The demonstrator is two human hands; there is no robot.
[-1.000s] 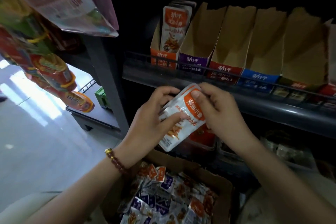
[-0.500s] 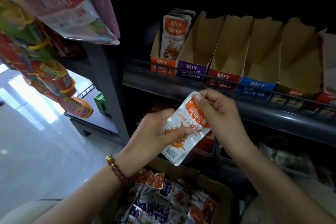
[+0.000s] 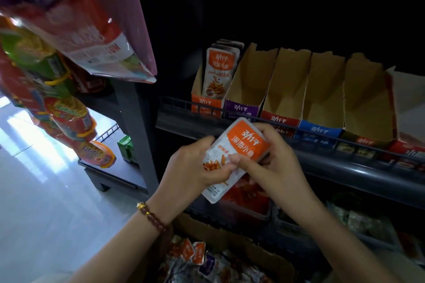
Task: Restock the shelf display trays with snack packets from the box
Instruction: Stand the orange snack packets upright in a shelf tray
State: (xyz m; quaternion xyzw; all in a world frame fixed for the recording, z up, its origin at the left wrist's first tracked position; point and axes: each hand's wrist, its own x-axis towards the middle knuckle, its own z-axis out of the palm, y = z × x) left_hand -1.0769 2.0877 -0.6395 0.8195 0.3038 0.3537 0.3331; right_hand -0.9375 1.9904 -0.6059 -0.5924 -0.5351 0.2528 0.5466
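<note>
An orange packet [image 3: 239, 145] is held in front of the shelf [image 3: 356, 167], just below the row of display trays and above the box [image 3: 285, 266], in which many more packets are lying. The grip of the left hand [image 3: 193, 165] is closed on its lower part, and the grip of the right hand [image 3: 276, 163] is pinching its upper part. The packet is best turned upright, label to the front, and then lowered into the orange tray [image 3: 207, 103], next to the standing packets [image 3: 218, 69] of the same kind. The wire rail [image 3: 174, 101] must be passed from above. The purple tray [image 3: 241, 108] and the trays further right are seen empty. Large hanging bags [image 3: 96, 37] are close on the left, so the arm should be kept low.
</note>
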